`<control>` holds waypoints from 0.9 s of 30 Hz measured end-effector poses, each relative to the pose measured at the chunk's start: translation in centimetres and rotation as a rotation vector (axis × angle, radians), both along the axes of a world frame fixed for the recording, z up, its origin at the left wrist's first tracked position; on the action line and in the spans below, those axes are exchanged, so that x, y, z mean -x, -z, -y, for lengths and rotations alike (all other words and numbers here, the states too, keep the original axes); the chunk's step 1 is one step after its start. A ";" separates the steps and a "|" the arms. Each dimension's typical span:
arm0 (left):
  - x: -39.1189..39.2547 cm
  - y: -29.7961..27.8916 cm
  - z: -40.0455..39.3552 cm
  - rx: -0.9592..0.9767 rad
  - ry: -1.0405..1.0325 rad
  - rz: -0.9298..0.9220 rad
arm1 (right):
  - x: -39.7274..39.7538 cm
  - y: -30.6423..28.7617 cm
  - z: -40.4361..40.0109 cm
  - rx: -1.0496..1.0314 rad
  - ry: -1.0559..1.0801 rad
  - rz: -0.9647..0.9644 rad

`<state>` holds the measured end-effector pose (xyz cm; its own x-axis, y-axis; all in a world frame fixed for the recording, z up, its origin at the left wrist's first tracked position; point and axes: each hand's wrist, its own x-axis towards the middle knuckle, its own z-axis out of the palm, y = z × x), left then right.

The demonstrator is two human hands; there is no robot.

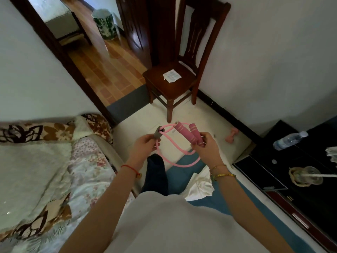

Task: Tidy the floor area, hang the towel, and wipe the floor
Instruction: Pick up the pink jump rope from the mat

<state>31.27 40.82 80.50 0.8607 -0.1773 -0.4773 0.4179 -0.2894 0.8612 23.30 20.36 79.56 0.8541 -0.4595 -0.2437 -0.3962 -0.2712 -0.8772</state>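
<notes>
I hold a pink jump rope [175, 157] above the floor in front of me. My right hand [206, 146] grips its two pink handles [189, 133] side by side. My left hand [145, 145] pinches a grey strap [158, 134] looped round the rope's coils. The rope hangs in loops between both hands. A white towel [199, 185] lies crumpled on a blue mat [184, 170] below my right wrist. A small pink dumbbell [231, 134] lies on the white tiled floor [184, 114] near the wall.
A dark wooden chair [173, 83] with a white cloth on its seat stands ahead by the wall. A sofa with patterned covers [45, 161] fills the left. A black cabinet [295, 167] on the right carries a water bottle [290, 140]. An open doorway leads to a wooden floor.
</notes>
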 end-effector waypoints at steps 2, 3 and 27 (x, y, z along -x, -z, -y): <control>-5.4 0.4 1.1 -0.001 0.068 0.000 | -4.1 0.6 0.7 0.005 0.048 -0.009; -8.0 0.4 1.7 0.004 0.084 -0.004 | -6.0 0.8 1.0 0.001 0.073 -0.013; -40.6 2.9 28.9 -0.094 0.848 -0.076 | -27.4 3.8 15.2 -0.066 0.838 -0.145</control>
<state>71.83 11.93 77.57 0.4195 -0.7037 -0.5735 0.0836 -0.5991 0.7963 50.67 5.20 75.78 0.1967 -0.9069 -0.3727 -0.5532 0.2112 -0.8058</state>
